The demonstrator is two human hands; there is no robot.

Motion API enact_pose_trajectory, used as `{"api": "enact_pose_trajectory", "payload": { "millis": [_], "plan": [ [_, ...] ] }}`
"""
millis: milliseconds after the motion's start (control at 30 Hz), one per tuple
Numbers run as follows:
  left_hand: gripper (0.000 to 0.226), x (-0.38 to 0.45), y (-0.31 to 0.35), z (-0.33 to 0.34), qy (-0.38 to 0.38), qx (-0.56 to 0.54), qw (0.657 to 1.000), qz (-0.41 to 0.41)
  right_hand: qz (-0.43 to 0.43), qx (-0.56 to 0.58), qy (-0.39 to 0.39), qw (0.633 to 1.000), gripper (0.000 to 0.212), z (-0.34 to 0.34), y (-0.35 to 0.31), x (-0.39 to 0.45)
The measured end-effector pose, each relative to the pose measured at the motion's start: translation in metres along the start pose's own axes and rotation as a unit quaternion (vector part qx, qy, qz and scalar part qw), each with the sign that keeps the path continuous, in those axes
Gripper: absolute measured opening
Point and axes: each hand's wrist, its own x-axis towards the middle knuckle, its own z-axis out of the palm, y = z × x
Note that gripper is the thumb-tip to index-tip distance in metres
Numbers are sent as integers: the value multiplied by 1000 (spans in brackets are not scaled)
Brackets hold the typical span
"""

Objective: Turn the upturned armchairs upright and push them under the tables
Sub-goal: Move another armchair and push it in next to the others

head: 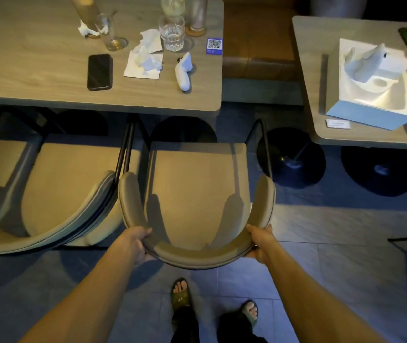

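**Pushing the chair in under the table**

Both hands are gripping the curved back of a tan padded armchair (197, 194) with thin black metal legs. The left hand (136, 243) is wrapping round the left side of the back, and the right hand (259, 243) is wrapping round the right side. The chair is standing upright on the floor, its seat front just at the near edge of the long grey wooden table (48, 70), by the table's near right corner.

It looks like the push step is going on now. Next, a straight, even push is needed, keeping clear of the second tan armchair (48, 194) just beside it.

The chair's legs are mostly hiding, and the room is dim.
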Motion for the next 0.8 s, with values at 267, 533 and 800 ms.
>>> {"api": "enact_pose_trajectory", "payload": {
  "millis": [267,533,800],
  "plan": [
    [40,10,14,-8,0,38,999,-14,-13,10,33,999,62,12,8,5],
    [43,21,14,-21,3,18,1000,-21,-18,10,33,999,67,19,25,-1],
    [44,32,12,-25,-2,20,1000,-12,13,-40,71,997,51,20,19,0]
  ]
}}
